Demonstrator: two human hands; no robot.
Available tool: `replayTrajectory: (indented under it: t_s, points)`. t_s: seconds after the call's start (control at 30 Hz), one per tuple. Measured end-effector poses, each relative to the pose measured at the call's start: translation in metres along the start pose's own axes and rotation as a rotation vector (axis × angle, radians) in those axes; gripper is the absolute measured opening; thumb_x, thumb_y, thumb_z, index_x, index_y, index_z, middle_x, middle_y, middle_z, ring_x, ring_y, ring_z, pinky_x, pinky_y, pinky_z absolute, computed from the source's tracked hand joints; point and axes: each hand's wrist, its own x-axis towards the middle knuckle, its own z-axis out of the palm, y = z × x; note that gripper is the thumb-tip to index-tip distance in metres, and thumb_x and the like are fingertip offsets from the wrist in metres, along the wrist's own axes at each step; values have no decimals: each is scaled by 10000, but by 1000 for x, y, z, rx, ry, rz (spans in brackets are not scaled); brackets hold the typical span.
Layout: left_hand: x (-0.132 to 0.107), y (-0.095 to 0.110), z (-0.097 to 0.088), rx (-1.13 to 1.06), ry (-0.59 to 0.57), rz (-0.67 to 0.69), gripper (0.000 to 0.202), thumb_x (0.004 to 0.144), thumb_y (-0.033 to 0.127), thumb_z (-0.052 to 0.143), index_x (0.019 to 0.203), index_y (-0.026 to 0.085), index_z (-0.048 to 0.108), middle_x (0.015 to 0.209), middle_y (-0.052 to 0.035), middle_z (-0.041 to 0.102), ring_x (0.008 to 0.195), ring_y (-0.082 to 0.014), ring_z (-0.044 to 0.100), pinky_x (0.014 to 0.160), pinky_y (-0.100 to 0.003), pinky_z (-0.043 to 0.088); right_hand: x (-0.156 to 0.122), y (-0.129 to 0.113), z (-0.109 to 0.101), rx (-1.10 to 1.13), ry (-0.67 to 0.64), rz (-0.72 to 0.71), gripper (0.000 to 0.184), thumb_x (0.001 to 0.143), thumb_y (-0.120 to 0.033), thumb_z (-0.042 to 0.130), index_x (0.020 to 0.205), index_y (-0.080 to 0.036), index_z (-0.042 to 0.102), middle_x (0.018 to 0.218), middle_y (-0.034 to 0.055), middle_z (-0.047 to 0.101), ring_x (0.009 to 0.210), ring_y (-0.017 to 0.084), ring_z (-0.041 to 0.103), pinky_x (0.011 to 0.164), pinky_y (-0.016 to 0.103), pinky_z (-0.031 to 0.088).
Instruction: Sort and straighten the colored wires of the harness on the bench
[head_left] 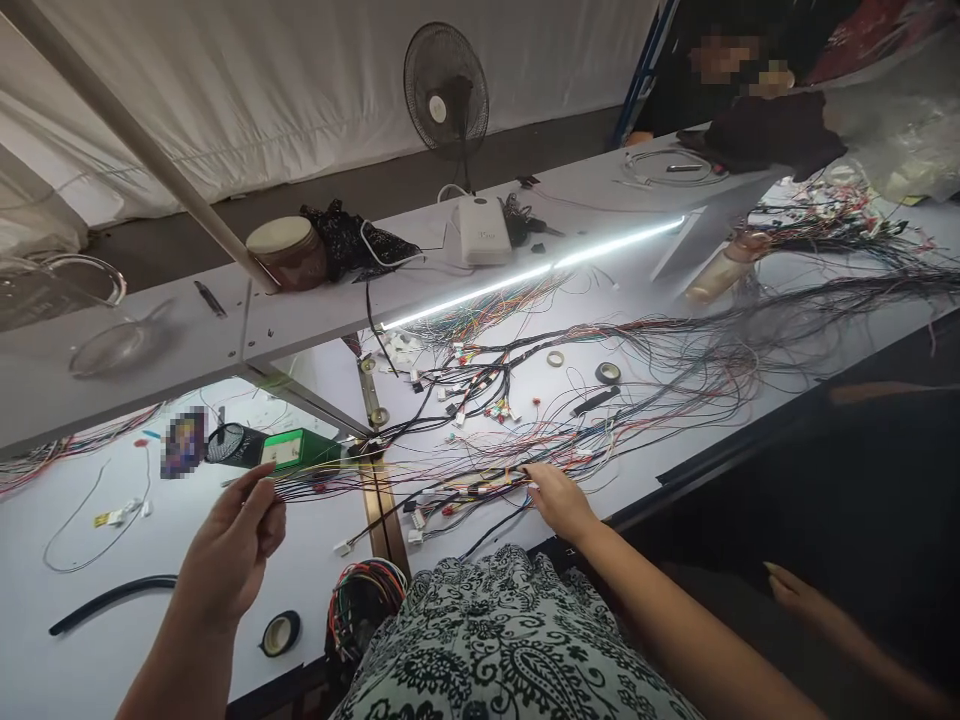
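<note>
wire bundle [390,482] pinched in left hand [229,545]; right hand [559,500] fingertips closed on it, grip partly hidden.

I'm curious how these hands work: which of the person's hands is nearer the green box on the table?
Left. The left hand pinches the wire bundle just below and left of the green box; the right hand rests on the wires far to its right.

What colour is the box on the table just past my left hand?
Green, with a pale label on its face; the box shows best in the head view, beyond the left hand.
</note>
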Motion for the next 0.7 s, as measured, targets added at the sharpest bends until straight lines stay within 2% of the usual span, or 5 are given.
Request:
replayTrajectory:
  t_s: [0.17,0.33,0.5,0.6,0.7]
  points:
    - [1,-1,-1,-24,-7,3,383,691,375,770,1011,221,628,536,65,342,461,-70,319,362,-146,289,26,-14,14,-18,40,-206,272,904,-174,455,1117,-253,605,1090,46,645,1049,196,546,924,290,412]
    - [-4,1,-5,-60,-13,8,357,717,370,754,1018,219,637,527,68,310,458,-66,282,355,-140,269,20,22,2,-63,148,-146,232,938,-187,387,1005,-186,609,1000,88,626,955,204,558,860,315,444]
    - [-11,7,-1,-80,22,-18,383,673,391,783,982,210,648,519,71,300,452,-62,285,348,-137,275,16,43,2,-127,99,-204,184,935,-234,451,940,-224,634,1019,57,613,944,180,556,832,281,441]
    - [-5,10,-16,-58,18,-59,446,650,399,805,1022,208,650,526,84,285,434,-43,258,338,-125,281,24,47,7,-168,44,-231,164,919,-222,488,865,-221,644,979,56,615,964,194,544,812,284,437]
    - [9,3,-50,2,-8,-194,507,609,319,841,1066,198,657,516,95,283,409,-34,260,316,-125,292,33,57,11,-179,-2,-233,173,918,-209,489,836,-202,641,943,59,616,955,194,547,811,284,435]
